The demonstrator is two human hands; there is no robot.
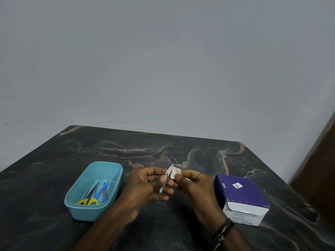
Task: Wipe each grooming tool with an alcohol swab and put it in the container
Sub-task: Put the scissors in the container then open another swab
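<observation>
Over the middle of the dark marbled bench [181, 151], the left hand [148, 183] pinches a small metal grooming tool [165, 178], most likely a nail clipper with its lever swung out, though it is too small to be sure. The right hand [192, 183] pinches a folded white alcohol swab [175, 172] and holds it against the tool's upper end. Both hands are raised just above the bench surface.

The tool's long axis runs from about 7 o'clock to 1 o'clock in the view: its lower end pokes out below the left hand's fingers, and its pointed upper end aims toward 1 o'clock, away from the person. The swab touches it on the 3 o'clock side, near the tip.

At 9 o'clock from the hands sits the light blue plastic container [94, 211], which already holds yellow-handled scissors [88, 201], a blue-handled tool [101, 192] and at least 1 slim dark tool beside them. At 3 o'clock stands a purple and white swab box [241, 194], closed.

Judging by this, the task looks far along: several tools are already in the container, no other loose tool shows on the bench, and the piece in hand seems to be the last. What remains is finishing this wipe and placing the tool in the container.
</observation>
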